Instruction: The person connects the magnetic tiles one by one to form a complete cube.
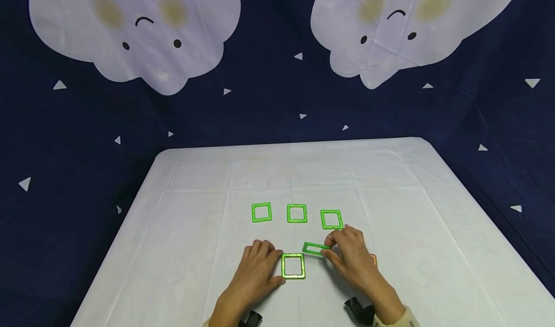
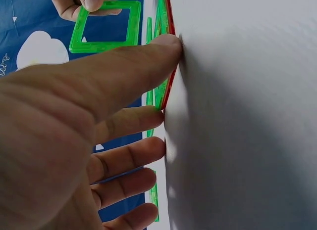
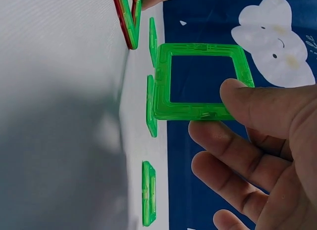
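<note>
My left hand (image 1: pixel 257 275) rests on the table with thumb and index finger at the two left corners of a square magnetic tile frame (image 1: pixel 293 277), holding it between them. Seen in the left wrist view, that piece is a green tile (image 2: pixel 160 95) lying over a red one (image 2: pixel 171 22). Raised above the cloth, my right hand (image 1: pixel 353 259) pinches another green magnetic tile (image 3: pixel 163 81) by one edge between thumb and fingers. This tile is tilted, just right of the stacked pair in the head view.
Beyond the hands, three green square tiles lie in a row: left (image 1: pixel 253 213), middle (image 1: pixel 297 221) and right (image 1: pixel 323 220). An orange piece (image 1: pixel 374 259) shows partly behind the right hand. White cloth covers the table (image 1: pixel 195 211); a dark blue curtain (image 1: pixel 269 115) hangs behind.
</note>
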The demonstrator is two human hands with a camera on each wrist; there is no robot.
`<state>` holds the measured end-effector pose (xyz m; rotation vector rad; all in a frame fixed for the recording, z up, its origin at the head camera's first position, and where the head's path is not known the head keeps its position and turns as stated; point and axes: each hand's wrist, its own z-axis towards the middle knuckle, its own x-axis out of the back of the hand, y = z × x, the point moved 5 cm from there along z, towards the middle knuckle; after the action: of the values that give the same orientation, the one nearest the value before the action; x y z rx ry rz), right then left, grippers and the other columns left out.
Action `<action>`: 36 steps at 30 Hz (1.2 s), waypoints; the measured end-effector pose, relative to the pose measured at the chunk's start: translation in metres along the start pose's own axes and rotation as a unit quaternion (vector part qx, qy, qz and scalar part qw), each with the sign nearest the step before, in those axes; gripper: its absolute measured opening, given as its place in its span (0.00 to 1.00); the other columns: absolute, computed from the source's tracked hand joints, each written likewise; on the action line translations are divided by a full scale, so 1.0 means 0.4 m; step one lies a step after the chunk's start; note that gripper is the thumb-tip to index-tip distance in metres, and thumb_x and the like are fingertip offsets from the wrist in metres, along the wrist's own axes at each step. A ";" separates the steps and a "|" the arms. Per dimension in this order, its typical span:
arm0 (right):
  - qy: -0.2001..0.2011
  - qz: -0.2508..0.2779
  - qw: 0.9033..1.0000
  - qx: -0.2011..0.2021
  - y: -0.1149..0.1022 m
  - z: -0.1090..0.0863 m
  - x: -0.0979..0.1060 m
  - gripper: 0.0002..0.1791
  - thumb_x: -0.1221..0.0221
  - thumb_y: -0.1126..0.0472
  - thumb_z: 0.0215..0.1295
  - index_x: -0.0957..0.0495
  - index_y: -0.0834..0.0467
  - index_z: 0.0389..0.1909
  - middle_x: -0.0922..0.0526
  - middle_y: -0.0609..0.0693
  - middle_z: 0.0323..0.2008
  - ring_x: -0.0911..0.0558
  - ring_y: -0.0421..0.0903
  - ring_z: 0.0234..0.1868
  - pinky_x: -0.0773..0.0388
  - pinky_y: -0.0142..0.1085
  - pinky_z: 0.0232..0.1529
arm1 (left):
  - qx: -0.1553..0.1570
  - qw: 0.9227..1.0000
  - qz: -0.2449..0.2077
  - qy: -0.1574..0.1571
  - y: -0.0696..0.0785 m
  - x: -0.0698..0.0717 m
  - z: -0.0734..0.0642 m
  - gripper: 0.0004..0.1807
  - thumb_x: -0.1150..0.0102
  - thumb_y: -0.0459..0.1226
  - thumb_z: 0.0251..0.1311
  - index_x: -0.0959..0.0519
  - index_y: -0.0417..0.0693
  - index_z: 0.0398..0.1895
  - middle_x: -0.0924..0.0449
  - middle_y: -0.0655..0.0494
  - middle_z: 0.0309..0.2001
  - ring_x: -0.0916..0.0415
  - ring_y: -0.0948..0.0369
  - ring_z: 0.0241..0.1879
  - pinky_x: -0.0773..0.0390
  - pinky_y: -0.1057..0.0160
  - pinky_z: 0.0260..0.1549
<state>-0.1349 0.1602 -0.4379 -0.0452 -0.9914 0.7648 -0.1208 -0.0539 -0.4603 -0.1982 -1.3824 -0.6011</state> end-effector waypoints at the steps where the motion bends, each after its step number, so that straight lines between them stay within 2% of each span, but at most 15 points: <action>1: 0.000 0.002 1.000 0.001 0.000 0.001 0.000 0.20 0.26 0.64 0.37 0.28 0.52 0.28 0.23 0.38 0.24 0.27 0.35 0.32 0.37 0.48 0.57 | 0.000 1.000 0.000 0.000 0.001 0.000 0.000 0.29 0.31 0.54 0.43 0.21 0.51 0.49 0.28 0.58 0.43 0.37 0.60 0.44 0.37 0.59 0.44; 7: 0.000 0.010 1.000 0.005 -0.004 0.009 -0.005 0.19 0.26 0.63 0.39 0.28 0.52 0.28 0.23 0.39 0.25 0.25 0.37 0.35 0.37 0.48 0.56 | -0.004 1.000 0.000 0.005 0.004 -0.003 0.002 0.29 0.31 0.54 0.43 0.21 0.51 0.49 0.28 0.58 0.43 0.37 0.60 0.44 0.37 0.59 0.44; 18: 0.009 0.011 0.999 0.032 -0.014 0.024 -0.022 0.19 0.27 0.63 0.38 0.28 0.54 0.28 0.25 0.40 0.24 0.28 0.37 0.32 0.35 0.49 0.55 | 0.001 1.000 -0.004 -0.009 0.012 -0.012 0.007 0.30 0.32 0.55 0.44 0.21 0.52 0.49 0.28 0.59 0.44 0.37 0.60 0.46 0.37 0.58 0.46; 28: -0.009 0.015 0.999 0.029 -0.028 0.033 -0.037 0.18 0.27 0.62 0.40 0.28 0.53 0.28 0.23 0.40 0.24 0.28 0.37 0.32 0.36 0.49 0.57 | -0.011 1.000 0.003 0.001 0.023 -0.014 0.010 0.30 0.32 0.55 0.43 0.21 0.52 0.50 0.28 0.59 0.44 0.37 0.60 0.45 0.36 0.58 0.45; 36: -0.022 0.009 0.999 0.027 -0.036 0.041 -0.048 0.19 0.26 0.62 0.40 0.27 0.53 0.28 0.21 0.40 0.25 0.26 0.39 0.33 0.35 0.49 0.57 | -0.010 1.000 0.000 -0.008 0.028 -0.017 0.011 0.31 0.32 0.56 0.44 0.22 0.53 0.51 0.28 0.58 0.45 0.37 0.60 0.46 0.36 0.57 0.47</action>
<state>-0.1454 0.1332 -0.4375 0.0106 -1.0131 0.8116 -0.1194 -0.0405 -0.4634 -0.2200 -1.3930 -0.6139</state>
